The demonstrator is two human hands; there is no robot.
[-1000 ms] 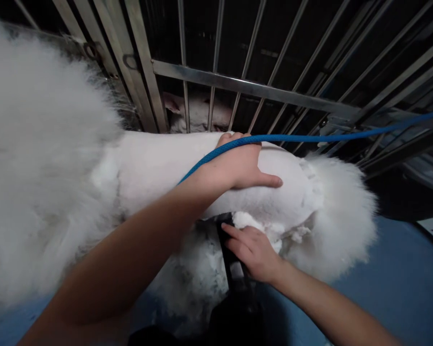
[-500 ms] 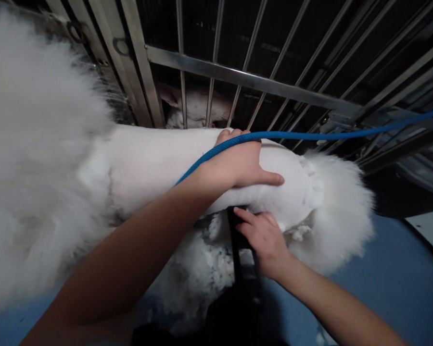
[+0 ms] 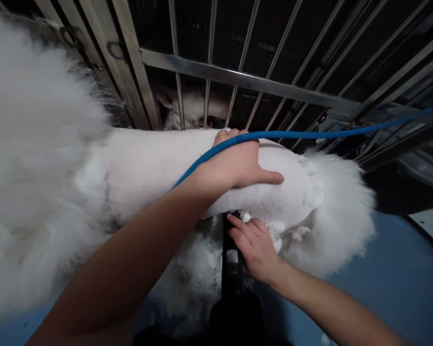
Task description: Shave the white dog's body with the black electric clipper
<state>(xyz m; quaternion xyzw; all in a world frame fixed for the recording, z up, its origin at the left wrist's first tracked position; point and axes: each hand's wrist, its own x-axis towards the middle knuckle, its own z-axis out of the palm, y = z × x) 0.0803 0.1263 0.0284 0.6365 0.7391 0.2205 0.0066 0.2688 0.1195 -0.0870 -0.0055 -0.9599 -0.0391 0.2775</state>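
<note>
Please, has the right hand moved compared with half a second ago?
Yes: the right hand has gone a little toward the picture's left, judged against the cage bars.

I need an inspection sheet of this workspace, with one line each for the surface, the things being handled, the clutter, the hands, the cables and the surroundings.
Surface: blue surface, with a few white bits near the picture's lower edge.
Things handled: white dog, shorn along the back, fluffy at both ends; black clipper, front end at the lower side of the shorn body, exact contact unclear.
Clutter: white fur clumps at the dog's side; whether loose, cannot tell.
Left hand: lies on the shorn back, thumb spread.
Right hand: holds the clipper.
Cables: nothing seen; a blue leash passes over the left hand.
Surroundings: metal cage bars, a pale animal behind them.
</note>
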